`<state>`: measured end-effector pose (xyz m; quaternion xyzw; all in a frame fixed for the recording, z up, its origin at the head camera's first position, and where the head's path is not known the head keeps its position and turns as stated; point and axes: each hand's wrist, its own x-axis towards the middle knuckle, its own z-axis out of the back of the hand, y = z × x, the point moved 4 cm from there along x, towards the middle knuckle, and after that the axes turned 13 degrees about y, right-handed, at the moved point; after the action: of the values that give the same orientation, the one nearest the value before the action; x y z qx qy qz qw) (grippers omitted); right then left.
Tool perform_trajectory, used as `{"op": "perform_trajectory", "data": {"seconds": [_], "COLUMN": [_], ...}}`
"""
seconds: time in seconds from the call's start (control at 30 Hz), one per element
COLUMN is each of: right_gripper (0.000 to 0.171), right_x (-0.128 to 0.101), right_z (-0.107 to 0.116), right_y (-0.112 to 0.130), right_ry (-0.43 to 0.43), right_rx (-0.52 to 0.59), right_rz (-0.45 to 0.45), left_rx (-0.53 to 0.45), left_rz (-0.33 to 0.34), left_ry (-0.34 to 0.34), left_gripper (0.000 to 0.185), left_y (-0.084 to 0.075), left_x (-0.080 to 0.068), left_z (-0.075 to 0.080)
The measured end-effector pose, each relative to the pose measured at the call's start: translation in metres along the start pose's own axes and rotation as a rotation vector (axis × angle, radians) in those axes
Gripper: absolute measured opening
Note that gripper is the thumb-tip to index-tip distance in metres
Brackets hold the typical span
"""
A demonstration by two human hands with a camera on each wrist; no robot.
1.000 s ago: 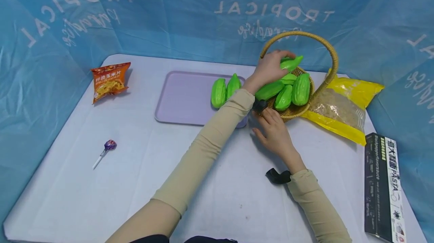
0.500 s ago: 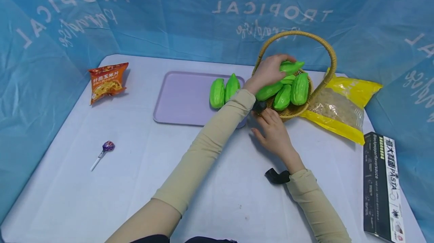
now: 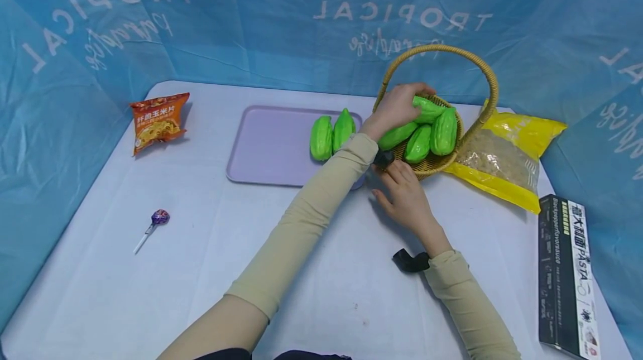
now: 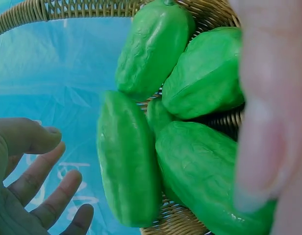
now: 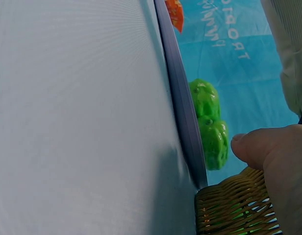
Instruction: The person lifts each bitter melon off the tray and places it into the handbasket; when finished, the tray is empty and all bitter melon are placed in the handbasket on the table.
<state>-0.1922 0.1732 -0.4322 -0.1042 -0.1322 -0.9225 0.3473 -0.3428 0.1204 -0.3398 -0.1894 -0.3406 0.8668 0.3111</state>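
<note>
A wicker basket (image 3: 434, 169) with an arched handle stands at the back right, holding several ribbed, pointed green gourds (image 3: 444, 132). My left hand (image 3: 399, 104) reaches inside the handle, over the basket's far left side. In the left wrist view its fingers (image 4: 48, 196) are spread, with a visible gap to the nearest gourd (image 4: 129, 161). That gourd lies on the pile. Near the basket's front side, my right hand (image 3: 409, 204) has its fingers against the lower wicker. The right wrist view shows its thumb (image 5: 246, 147) extended above the wicker; its other fingers are hidden there.
A purple tray (image 3: 271, 145) left of the basket bears two more gourds (image 3: 321, 138). A yellow bag (image 3: 502, 153) lies right of the basket, a black pasta box (image 3: 560, 276) in front of it. An orange snack bag (image 3: 159, 124) and a lollipop (image 3: 153, 228) lie far left.
My left hand has lowered a green gourd onto the basket's pile and loosened its hold; the gourd lies lower and nearer. The right hand has stayed in place.
</note>
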Motion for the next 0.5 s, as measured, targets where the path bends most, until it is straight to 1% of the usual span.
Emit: {"op": "perform_trajectory", "data": {"seconds": [0.17, 0.37, 0.5], "right_gripper": [0.044, 0.044, 0.043], "right_x": [0.000, 0.000, 0.000], "right_z": [-0.001, -0.001, -0.001], "right_y": [0.000, 0.000, 0.000], "right_ry": [-0.017, -0.016, -0.012], "right_rx": [-0.004, -0.017, -0.023], "right_rz": [0.015, 0.012, 0.006], "left_rx": [-0.009, 0.026, 0.052], "left_rz": [-0.012, -0.040, -0.066], "left_ry": [0.005, 0.031, 0.047], "left_gripper": [0.045, 0.044, 0.043], "left_y": [0.000, -0.003, -0.008], "left_x": [-0.003, -0.007, -0.013], "left_z": [0.001, 0.006, 0.011]}}
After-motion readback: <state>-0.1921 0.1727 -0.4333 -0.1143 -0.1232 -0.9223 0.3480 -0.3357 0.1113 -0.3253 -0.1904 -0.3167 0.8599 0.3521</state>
